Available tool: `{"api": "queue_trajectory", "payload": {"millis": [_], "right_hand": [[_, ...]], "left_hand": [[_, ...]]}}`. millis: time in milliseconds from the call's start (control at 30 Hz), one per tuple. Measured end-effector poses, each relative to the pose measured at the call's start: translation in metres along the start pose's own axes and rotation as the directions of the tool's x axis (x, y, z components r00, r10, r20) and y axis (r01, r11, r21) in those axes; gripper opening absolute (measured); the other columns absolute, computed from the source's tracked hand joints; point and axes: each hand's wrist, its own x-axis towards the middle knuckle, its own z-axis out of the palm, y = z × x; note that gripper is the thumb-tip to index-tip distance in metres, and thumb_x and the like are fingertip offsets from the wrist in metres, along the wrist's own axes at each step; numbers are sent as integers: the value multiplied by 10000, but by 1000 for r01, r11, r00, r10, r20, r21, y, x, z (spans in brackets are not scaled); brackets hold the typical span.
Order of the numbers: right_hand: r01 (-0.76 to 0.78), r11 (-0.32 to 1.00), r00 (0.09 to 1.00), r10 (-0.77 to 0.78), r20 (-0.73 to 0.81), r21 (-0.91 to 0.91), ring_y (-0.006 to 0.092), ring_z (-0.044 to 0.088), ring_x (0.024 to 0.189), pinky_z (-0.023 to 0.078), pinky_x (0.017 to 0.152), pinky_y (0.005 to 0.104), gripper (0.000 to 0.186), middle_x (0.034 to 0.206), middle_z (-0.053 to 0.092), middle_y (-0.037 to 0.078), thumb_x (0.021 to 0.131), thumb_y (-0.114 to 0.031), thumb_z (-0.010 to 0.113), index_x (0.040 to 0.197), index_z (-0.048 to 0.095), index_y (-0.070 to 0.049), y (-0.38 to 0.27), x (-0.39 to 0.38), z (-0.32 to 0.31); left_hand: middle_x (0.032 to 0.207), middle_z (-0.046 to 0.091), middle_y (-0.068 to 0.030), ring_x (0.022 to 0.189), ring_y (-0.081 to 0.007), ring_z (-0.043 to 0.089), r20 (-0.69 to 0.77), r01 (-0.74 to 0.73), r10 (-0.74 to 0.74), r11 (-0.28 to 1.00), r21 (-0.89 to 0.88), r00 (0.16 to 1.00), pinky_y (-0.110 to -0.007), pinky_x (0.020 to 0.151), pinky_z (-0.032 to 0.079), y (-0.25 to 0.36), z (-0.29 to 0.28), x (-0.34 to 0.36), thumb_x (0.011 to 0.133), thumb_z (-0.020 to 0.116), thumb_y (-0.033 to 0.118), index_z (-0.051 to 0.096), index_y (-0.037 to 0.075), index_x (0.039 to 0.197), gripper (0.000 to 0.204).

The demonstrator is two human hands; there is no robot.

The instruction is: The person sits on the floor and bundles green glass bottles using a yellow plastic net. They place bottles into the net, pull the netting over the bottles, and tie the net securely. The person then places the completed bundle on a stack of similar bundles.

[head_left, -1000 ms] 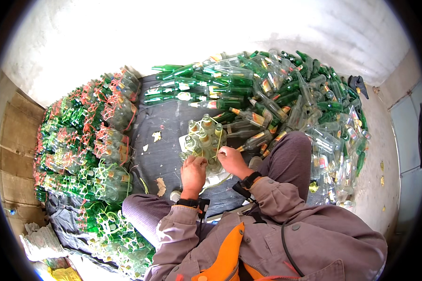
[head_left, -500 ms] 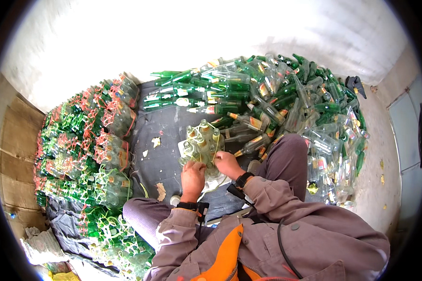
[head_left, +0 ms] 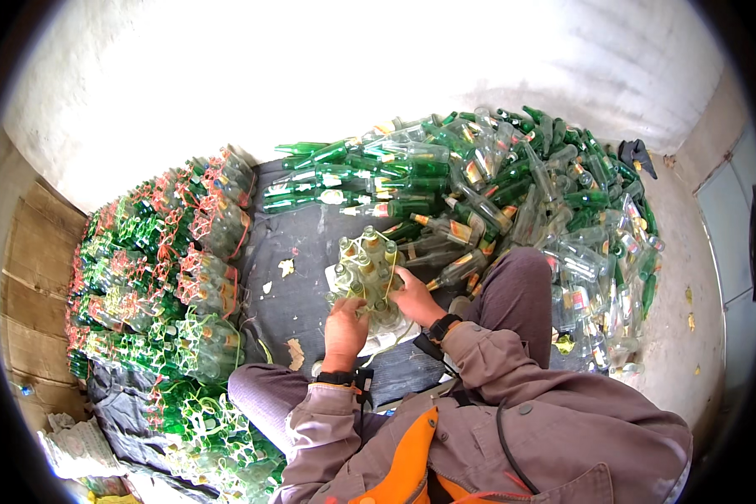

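In front of me a bundle of clear glass bottles (head_left: 366, 265) stands upright on a white base (head_left: 393, 338), necks up. A thin yellow-green plastic strap (head_left: 392, 270) runs round the necks. At the bundle's near left, my left hand (head_left: 345, 327) is closed, fingertips against the bottles; what they pinch is hidden. On the right side, my right hand (head_left: 417, 298) has thumb and fingers closed on the strap, beside the bottles.
Loose green and clear bottles (head_left: 504, 202) lie heaped at the far side and right. Strapped bottle bundles (head_left: 214, 286) stand in rows on the left. Dark sheeting (head_left: 290, 248) with scraps covers the floor. My bent knees (head_left: 512, 294) flank the bundle; a white wall (head_left: 353, 67) rises behind.
My right hand has shifted slightly outward along the bundle's right side. The left hand stays at the near left. The whole view has tilted a little, so the scene sits lower.
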Motion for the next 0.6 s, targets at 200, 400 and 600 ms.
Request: {"api": "queue_trajectory", "payload": {"millis": [200, 400, 600], "right_hand": [[-118, 981, 981, 91, 169, 156, 140, 610, 747, 501, 697, 320, 615, 884, 677, 62, 843, -27, 637, 1447, 531, -80, -8, 4, -13], [-304, 892, 922, 187, 339, 334, 67, 480, 629, 384, 570, 251, 634, 773, 572, -35, 843, -4, 622, 1462, 527, -104, -49, 4, -16], [-127, 933, 977, 59, 207, 336, 50, 502, 718, 411, 635, 243, 540, 823, 586, -43, 862, -21, 663, 1387, 552, -87, -4, -4, 11]], "left_hand": [[1117, 689, -226, 1013, -410, 684, 105, 384, -403, 909, 160, 909, -480, 885, 546, 0, -25, -2, 776, 771, 302, 545, 44, 1271, 602], [1026, 703, -310, 976, -483, 682, 110, 412, -410, 911, 7, 905, -518, 856, 544, -30, 16, -11, 833, 770, 340, 548, -12, 1222, 569], [976, 717, -269, 941, -458, 689, 6, 340, -342, 937, 73, 940, -533, 820, 541, -42, 8, -2, 859, 727, 229, 611, -5, 1147, 389]]}}
